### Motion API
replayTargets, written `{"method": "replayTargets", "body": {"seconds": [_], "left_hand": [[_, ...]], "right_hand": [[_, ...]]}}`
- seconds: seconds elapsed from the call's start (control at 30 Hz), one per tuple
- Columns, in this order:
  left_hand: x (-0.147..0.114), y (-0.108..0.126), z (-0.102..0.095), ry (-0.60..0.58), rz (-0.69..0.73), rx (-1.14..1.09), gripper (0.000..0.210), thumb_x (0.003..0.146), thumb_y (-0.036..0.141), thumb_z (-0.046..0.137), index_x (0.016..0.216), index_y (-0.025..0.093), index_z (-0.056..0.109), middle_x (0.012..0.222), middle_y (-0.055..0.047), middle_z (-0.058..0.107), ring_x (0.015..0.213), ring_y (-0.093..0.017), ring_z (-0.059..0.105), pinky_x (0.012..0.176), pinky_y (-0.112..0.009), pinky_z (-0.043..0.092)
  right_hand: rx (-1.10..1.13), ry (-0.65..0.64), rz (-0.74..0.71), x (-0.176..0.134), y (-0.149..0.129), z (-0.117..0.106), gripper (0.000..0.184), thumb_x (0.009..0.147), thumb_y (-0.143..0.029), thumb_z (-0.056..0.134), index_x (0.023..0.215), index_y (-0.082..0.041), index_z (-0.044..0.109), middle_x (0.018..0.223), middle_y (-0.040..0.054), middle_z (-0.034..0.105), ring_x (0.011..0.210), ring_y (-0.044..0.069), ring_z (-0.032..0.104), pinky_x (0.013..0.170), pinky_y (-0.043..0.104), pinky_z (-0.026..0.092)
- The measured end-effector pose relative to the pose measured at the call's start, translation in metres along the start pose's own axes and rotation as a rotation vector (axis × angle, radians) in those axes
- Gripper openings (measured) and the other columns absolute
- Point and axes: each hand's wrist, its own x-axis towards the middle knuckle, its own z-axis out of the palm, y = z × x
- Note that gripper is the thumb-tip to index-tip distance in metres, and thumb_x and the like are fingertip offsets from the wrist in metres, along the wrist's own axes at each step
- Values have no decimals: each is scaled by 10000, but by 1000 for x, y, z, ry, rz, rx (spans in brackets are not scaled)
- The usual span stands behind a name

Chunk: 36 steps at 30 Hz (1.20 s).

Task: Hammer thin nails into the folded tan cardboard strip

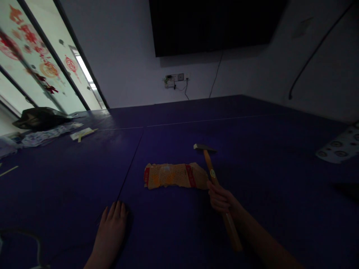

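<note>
Two bare hands work over a dark blue tabletop (171, 228), each in a different pose. The right grip (223, 201) is closed around the wooden handle of a hammer (214, 179), with the fingers curled about it near mid-length and the thumb laid along it toward the head. The right forearm (260, 231) enters from the lower right. The hammer slants away to the upper left, its metal head (205, 148) at the far end; the handle's butt extends behind the grip, toward the person. Whether the head touches the tabletop cannot be determined. The left grip (112, 224) is open and holds nothing: palm down, fingers close together and directed forward, resting on the tabletop at the near end of a dark seam (131, 160). A torn, printed cardboard strip (172, 175) lies crosswise between the seam and the hammer, ahead of both hands. Its right end is just beside the handle and the right fingertips.
</note>
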Motion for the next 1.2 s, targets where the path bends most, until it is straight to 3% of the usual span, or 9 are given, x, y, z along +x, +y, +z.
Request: {"method": "replayTargets", "body": {"seconds": [0.2, 0.37, 0.6, 0.73, 0.87, 0.93, 1.1, 1.2], "left_hand": [[-4, -1, -2, 27, 54, -101, 508, 758, -16, 283, 1113, 116, 622, 1169, -152, 618, 1044, -246, 595, 908, -406, 427], [2, -3, -9, 49, 138, -179, 480, 788, -9, 298, 1116, 135, 618, 1103, -131, 650, 1007, -236, 592, 900, -388, 403], [25, -3, -18, -41, 61, -198, 408, 804, 33, 349, 1076, 134, 637, 1057, -135, 646, 936, -227, 603, 845, -352, 428], [32, -10, -8, 72, 56, -335, 379, 809, 88, 350, 1018, 143, 662, 992, -116, 660, 887, -216, 607, 811, -329, 461], [29, -18, -2, 334, -31, -708, 319, 816, 264, 402, 934, 166, 682, 964, -105, 669, 868, -208, 616, 787, -301, 494], [28, -18, -6, 440, -149, -966, 286, 790, 338, 464, 880, 185, 688, 969, -87, 676, 873, -206, 624, 812, -306, 493], [32, -5, -33, 469, -586, -1691, 271, 623, 356, 687, 799, 152, 662, 792, -57, 704, 771, -193, 657, 740, -289, 519], [37, 5, -44, 433, -645, -1965, 363, 546, 302, 756, 849, 131, 650, 736, -40, 699, 641, -150, 651, 674, -269, 527]], "right_hand": [[-13, 19, 21, -1, 0, 3, 29, 860, -257, 551, 853, -237, 531, 361, -167, 229, 224, 15, 60, 228, 69, 261], [-31, 29, 40, 0, 1, 3, 51, 857, -260, 561, 888, -242, 525, 366, -169, 245, 228, 18, 62, 232, 74, 260], [-57, 55, 54, -2, 1, -2, 73, 849, -267, 568, 877, -240, 506, 366, -170, 275, 227, 18, 68, 229, 85, 256], [-69, 63, 70, -2, 1, -6, 96, 834, -283, 585, 869, -245, 503, 357, -173, 265, 222, 21, 69, 222, 92, 256], [-78, 91, 70, -1, 1, -5, 115, 820, -295, 600, 846, -240, 502, 354, -175, 263, 223, 18, 68, 223, 90, 252], [-80, 104, 73, -1, 2, -4, 119, 817, -297, 604, 837, -238, 503, 350, -174, 264, 225, 18, 65, 221, 90, 251], [-79, 120, 76, -1, 2, -3, 127, 812, -301, 613, 858, -243, 509, 349, -176, 254, 229, 19, 57, 221, 85, 252], [-79, 119, 80, -2, 2, -4, 134, 806, -306, 621, 865, -251, 514, 346, -178, 238, 226, 20, 52, 218, 85, 252]]}}
